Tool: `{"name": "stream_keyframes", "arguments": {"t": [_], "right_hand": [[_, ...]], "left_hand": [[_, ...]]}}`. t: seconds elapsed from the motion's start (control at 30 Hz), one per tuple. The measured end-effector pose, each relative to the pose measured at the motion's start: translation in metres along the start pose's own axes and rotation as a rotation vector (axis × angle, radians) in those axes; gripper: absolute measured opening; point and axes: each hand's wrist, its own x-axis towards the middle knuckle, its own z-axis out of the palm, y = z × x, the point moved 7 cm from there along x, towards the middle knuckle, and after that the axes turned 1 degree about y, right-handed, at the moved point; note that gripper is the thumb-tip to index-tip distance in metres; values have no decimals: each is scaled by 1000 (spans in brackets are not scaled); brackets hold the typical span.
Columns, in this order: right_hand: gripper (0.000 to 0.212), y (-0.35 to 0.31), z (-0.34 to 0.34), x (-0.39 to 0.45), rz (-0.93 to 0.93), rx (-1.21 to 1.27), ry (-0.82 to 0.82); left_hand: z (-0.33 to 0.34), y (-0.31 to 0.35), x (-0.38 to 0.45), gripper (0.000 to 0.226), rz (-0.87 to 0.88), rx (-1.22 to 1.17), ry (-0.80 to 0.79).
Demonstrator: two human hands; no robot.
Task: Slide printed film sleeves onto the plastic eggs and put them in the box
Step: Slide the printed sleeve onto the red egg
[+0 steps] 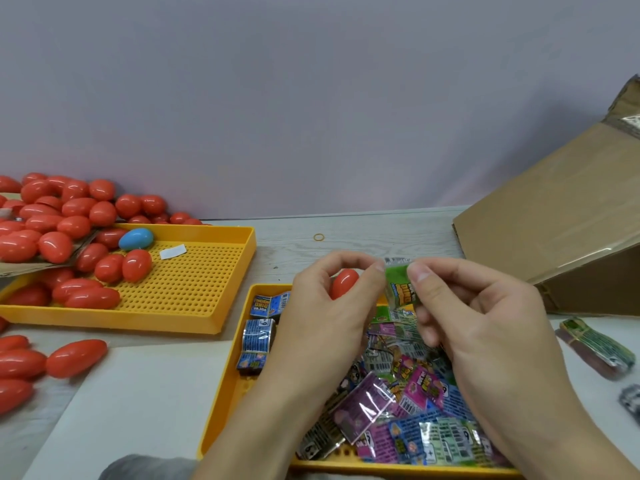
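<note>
My left hand (325,306) curls round a red plastic egg (343,283) and pinches the left edge of a green printed film sleeve (398,287). My right hand (467,313) pinches the sleeve's right side between thumb and fingers. Both hands hover over a yellow tray (225,403) heaped with loose printed sleeves (408,403) in purple, blue and green. The cardboard box (554,237) lies tipped on its side at the right.
A second yellow perforated tray (194,285) at the left holds several red eggs (69,233) and one blue egg (136,238). More red eggs (74,356) lie loose on the table at the near left. A bundle of sleeves (595,344) lies right. A rubber band (319,237) is behind.
</note>
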Motion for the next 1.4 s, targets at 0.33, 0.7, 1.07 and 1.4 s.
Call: {"name": "stream_keyframes", "arguments": {"t": [0.33, 0.7, 1.07, 1.4], "right_hand": [[11, -10, -23, 3, -165, -236, 185], [16, -6, -28, 7, -165, -231, 159], [17, -9, -23, 6, -158, -230, 110], [20, -15, -15, 3, -201, -265, 45]], "left_hand": [[4, -2, 1, 26, 56, -34, -33], [7, 9, -3, 34, 159, 188, -71], [8, 11, -3, 19, 174, 139, -66], [2, 8, -1, 29, 162, 16, -26]]}}
